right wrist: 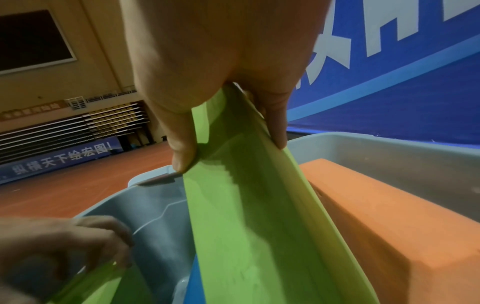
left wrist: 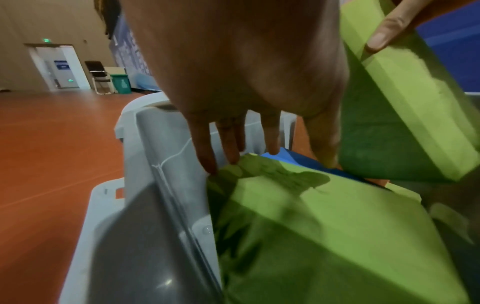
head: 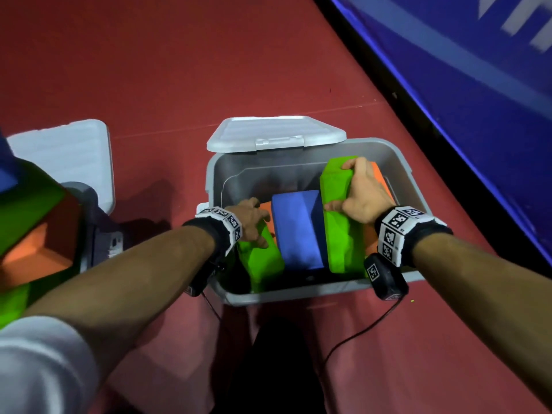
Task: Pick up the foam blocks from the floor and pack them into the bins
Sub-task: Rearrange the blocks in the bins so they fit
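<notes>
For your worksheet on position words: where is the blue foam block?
Head view: the blue block lies inside the grey bin, between two green blocks.

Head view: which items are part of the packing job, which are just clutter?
In the job:
- open grey plastic bin
- right green foam block, gripped by right hand
- left green foam block, under left hand
- blue foam block

Just around:
- blue banner
- white lid
</notes>
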